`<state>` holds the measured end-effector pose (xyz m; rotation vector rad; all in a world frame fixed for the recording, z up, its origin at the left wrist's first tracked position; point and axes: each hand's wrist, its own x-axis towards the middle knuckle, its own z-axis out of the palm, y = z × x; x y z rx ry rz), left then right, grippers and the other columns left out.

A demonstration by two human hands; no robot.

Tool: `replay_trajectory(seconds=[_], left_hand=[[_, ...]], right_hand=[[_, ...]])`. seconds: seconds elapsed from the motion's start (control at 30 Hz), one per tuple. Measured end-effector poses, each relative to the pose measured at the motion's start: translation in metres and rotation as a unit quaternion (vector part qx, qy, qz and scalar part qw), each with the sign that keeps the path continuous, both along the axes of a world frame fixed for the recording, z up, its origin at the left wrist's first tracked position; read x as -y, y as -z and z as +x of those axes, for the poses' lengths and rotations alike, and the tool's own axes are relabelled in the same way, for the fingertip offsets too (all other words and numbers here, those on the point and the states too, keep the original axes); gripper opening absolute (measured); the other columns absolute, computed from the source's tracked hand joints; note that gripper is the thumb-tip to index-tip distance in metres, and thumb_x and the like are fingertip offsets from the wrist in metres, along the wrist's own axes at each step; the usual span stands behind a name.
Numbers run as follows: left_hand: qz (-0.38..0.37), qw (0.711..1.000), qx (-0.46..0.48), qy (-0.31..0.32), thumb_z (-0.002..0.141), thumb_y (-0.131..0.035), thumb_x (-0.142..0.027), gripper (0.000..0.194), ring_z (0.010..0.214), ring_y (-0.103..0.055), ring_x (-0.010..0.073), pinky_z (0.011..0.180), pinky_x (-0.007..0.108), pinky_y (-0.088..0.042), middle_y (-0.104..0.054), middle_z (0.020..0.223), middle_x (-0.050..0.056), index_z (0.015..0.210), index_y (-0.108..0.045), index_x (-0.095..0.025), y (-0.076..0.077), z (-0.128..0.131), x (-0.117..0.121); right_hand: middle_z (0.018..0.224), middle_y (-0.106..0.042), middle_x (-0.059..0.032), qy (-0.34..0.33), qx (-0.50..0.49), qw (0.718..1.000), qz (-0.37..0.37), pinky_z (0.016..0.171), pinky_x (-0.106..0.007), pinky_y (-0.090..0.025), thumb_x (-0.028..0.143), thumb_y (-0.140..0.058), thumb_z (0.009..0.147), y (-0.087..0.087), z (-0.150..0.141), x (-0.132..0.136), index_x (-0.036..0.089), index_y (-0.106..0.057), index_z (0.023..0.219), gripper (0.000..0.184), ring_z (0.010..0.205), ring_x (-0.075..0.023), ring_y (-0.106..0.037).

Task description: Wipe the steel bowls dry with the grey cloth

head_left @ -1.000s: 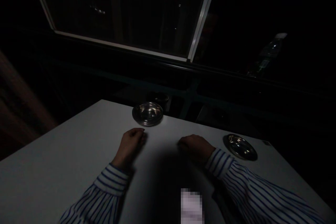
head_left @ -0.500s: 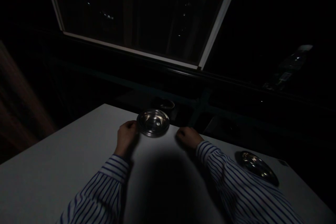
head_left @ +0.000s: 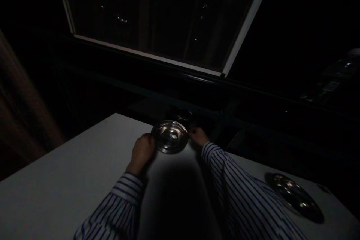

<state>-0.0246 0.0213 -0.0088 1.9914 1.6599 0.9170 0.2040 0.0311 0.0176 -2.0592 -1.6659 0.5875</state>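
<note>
A small steel bowl (head_left: 170,141) stands near the far edge of a white table (head_left: 64,180). My left hand (head_left: 142,151) rests with curled fingers against the bowl's left rim. My right hand (head_left: 197,135) touches the bowl's right rim, its fingers curled too. Both sleeves are white with blue stripes. The light is very dim, so the fingertips are hard to make out.
A second steel dish (head_left: 294,196) lies at the table's right end. Beyond the far edge a dark round object (head_left: 182,114) sits low. A white-framed dark window (head_left: 157,18) is behind, and a plastic bottle (head_left: 333,78) stands at the far right.
Both hands have moved forward from the middle of the table to the sides of the steel bowl. The view has shifted, so the second dish now sits lower right.
</note>
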Motion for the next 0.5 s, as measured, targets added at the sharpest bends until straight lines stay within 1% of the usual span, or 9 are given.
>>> replay_trajectory(seconds=[0.1,0.2,0.37,0.5], left_hand=[[-0.002,1.000,-0.022,0.001,0.082,-0.030,-0.027,0.037,0.090,-0.059,0.0231,0.073,0.029,-0.040,-0.063,0.103,0.016,0.100,-0.060,-0.012,-0.001,0.000,0.001],[-0.005,0.999,-0.035,0.006,0.083,-0.030,-0.027,0.036,0.088,-0.059,0.0226,0.071,0.028,-0.040,-0.063,0.101,0.015,0.097,-0.060,-0.013,-0.003,0.000,0.002],[-0.006,0.999,-0.046,0.015,0.083,-0.029,-0.028,0.036,0.081,-0.060,0.0216,0.066,0.028,-0.040,-0.064,0.096,0.014,0.091,-0.062,-0.014,-0.004,-0.001,0.002],[-0.006,0.998,-0.048,0.025,0.082,-0.029,-0.026,0.037,0.085,-0.059,0.0216,0.069,0.028,-0.039,-0.063,0.099,0.015,0.094,-0.061,-0.013,-0.005,0.000,0.002]], right_hand=[[0.088,-0.062,-0.0041,0.013,0.024,1.000,-0.015,0.077,-0.033,-0.045,0.034,-0.050,0.082,-0.001,-0.005,-0.008,0.012,-0.060,0.089,0.025,0.084,-0.0139,-0.058],[0.088,-0.062,-0.0050,0.028,0.059,0.997,-0.030,0.076,-0.033,-0.045,0.036,-0.050,0.081,-0.004,-0.010,-0.011,0.012,-0.060,0.087,0.026,0.085,-0.0147,-0.058],[0.098,-0.061,-0.0097,0.051,0.123,0.990,-0.049,0.077,-0.037,-0.044,0.038,-0.052,0.079,-0.011,-0.021,-0.011,0.012,-0.060,0.093,0.030,0.092,-0.0193,-0.057],[0.103,-0.059,-0.0113,0.055,0.160,0.984,-0.063,0.079,-0.039,-0.044,0.035,-0.053,0.078,-0.016,-0.030,-0.012,0.012,-0.059,0.096,0.029,0.096,-0.0216,-0.055]])
